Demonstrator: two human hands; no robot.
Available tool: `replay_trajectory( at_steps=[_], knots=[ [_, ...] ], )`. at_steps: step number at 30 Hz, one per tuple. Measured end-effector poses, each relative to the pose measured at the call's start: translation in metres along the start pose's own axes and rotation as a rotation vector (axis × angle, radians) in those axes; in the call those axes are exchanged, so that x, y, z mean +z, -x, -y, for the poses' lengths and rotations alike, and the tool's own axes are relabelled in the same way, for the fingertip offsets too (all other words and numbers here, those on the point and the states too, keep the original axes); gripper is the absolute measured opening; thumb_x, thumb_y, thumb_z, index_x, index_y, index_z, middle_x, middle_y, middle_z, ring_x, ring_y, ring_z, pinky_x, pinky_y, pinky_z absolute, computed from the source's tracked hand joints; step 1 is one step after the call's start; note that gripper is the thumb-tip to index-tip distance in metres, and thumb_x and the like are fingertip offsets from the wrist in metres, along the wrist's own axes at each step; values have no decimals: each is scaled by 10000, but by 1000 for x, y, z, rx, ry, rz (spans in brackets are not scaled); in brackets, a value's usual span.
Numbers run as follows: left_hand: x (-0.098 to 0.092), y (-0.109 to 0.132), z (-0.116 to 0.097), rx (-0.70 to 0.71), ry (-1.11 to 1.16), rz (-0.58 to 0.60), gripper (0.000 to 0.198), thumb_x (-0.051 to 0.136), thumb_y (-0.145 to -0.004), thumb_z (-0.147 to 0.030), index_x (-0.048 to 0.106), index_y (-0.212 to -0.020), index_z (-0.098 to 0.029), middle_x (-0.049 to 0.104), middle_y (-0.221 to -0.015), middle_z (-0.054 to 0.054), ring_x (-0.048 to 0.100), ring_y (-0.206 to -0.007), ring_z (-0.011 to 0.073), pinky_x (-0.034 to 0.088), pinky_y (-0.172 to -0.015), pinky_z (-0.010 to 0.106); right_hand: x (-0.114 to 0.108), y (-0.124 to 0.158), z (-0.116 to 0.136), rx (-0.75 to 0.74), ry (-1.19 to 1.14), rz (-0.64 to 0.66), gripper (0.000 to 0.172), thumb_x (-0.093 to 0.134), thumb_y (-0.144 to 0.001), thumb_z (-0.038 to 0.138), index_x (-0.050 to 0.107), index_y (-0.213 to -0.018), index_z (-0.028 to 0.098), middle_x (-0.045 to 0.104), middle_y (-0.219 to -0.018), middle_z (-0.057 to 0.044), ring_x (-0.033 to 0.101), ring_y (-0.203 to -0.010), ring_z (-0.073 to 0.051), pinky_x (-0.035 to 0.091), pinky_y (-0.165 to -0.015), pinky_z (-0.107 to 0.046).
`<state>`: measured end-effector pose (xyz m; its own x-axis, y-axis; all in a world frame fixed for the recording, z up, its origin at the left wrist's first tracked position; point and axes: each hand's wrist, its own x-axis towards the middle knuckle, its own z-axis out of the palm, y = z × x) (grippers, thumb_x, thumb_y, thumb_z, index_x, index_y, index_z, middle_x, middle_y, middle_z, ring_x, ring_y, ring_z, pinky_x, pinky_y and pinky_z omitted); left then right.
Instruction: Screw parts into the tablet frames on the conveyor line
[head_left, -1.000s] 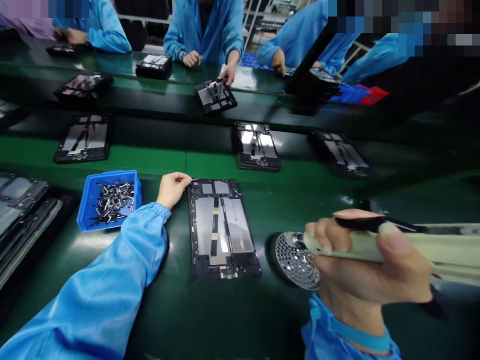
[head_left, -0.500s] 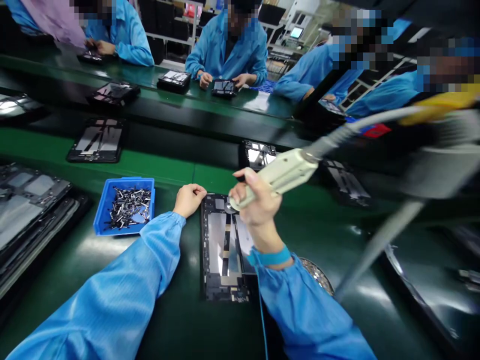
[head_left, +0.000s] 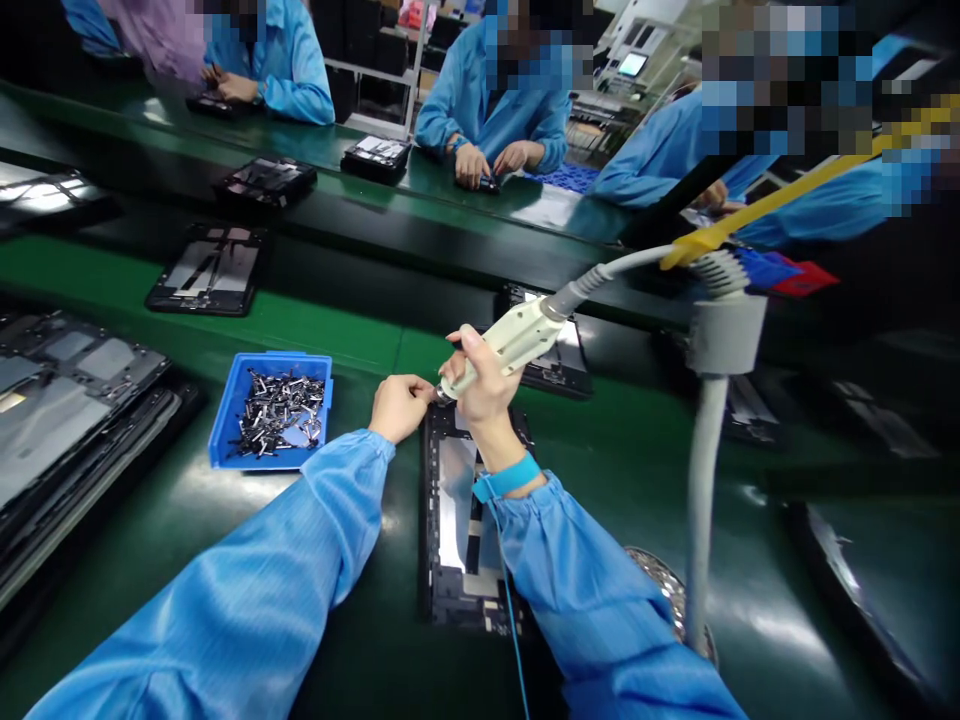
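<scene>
A black tablet frame (head_left: 454, 520) with silver plates lies on the green bench between my arms. My right hand (head_left: 480, 385) is wrapped round a cream electric screwdriver (head_left: 510, 345), whose tip points down at the frame's far left corner. A grey hose runs from the tool to the right. My left hand (head_left: 401, 405) is curled at that same corner, fingers pinched together next to the tool tip; what they pinch is too small to make out.
A blue tray (head_left: 274, 410) of small metal parts sits left of the frame. Stacked frames (head_left: 67, 400) lie at the far left. A round perforated screw dish (head_left: 667, 595) is by my right elbow. More frames ride the belt (head_left: 210, 270); people in blue coats work opposite.
My right hand has carried the screwdriver from over the screw dish up and left to the frame's far corner. My left hand has stayed at that corner. The view has tilted up.
</scene>
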<state>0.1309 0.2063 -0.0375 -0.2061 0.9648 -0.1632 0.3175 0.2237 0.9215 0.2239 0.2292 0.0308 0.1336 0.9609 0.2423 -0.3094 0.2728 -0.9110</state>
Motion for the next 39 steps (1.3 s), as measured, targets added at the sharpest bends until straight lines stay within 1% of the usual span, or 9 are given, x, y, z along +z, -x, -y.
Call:
replay_trajectory(
  at_steps=[11,18,21,24,27,30,34,36,39],
  knots=[
    [-4,4,-2,-17,-92,-13,187,626,-865,-117,812,-876,-138,767,-787,57,697,-757,184,507,-721,254,6,4,-6,35,-4,-30,412,866,-662,472,586,-526,203,516,-395,49,479,-346,-111,432,-408,-264],
    [-7,12,-15,-49,-174,-72,171,649,-869,-100,807,-912,-148,803,-945,95,747,-925,202,562,-855,268,-1,5,41,-68,-273,60,422,872,-649,545,674,-648,172,432,-368,79,423,-326,-103,382,-398,-257],
    [-15,42,-18,-61,-230,-134,288,719,-905,-341,769,-1112,-148,765,-1110,146,721,-1063,273,553,-981,368,-22,11,59,-69,-360,82,402,861,-665,532,697,-705,166,412,-374,83,408,-334,-98,384,-421,-258],
    [-21,96,-17,-80,-460,10,507,746,-824,-616,772,-989,-138,682,-1233,207,649,-1193,385,517,-1052,489,-38,17,65,-70,-358,30,397,870,-643,515,684,-689,167,421,-380,76,409,-334,-106,385,-430,-275],
    [-15,146,-10,-93,-600,148,522,691,-840,-598,753,-1005,-107,632,-1289,249,577,-1277,445,472,-1086,553,-40,19,70,-40,-384,-37,399,855,-598,520,669,-661,172,415,-380,70,406,-355,-104,384,-450,-280],
    [0,167,-3,-111,-520,62,441,599,-921,-474,655,-1159,-108,616,-1289,238,565,-1270,406,439,-1082,539,-37,22,86,-14,-422,-51,410,842,-557,538,655,-644,183,395,-374,67,384,-367,-96,382,-464,-278],
    [1,146,-9,-179,-182,-72,156,619,-944,-297,505,-892,-204,531,-757,1,549,-769,195,456,-787,332,-55,36,118,51,-417,14,398,849,-593,539,664,-689,201,414,-408,49,409,-403,-121,408,-469,-303],
    [-17,126,-23,-171,-31,-155,271,682,-915,-225,438,-798,-221,410,-634,-67,434,-628,136,400,-663,264,-76,45,135,128,-400,61,376,847,-627,533,660,-697,214,418,-430,37,414,-414,-131,409,-455,-306],
    [-59,84,-52,-115,-35,-263,272,755,-902,-227,498,-822,-190,454,-640,-73,450,-614,107,414,-657,224,-112,57,163,310,-353,146,371,838,-651,553,681,-713,222,386,-445,34,380,-409,-127,388,-427,-304]
  ],
)
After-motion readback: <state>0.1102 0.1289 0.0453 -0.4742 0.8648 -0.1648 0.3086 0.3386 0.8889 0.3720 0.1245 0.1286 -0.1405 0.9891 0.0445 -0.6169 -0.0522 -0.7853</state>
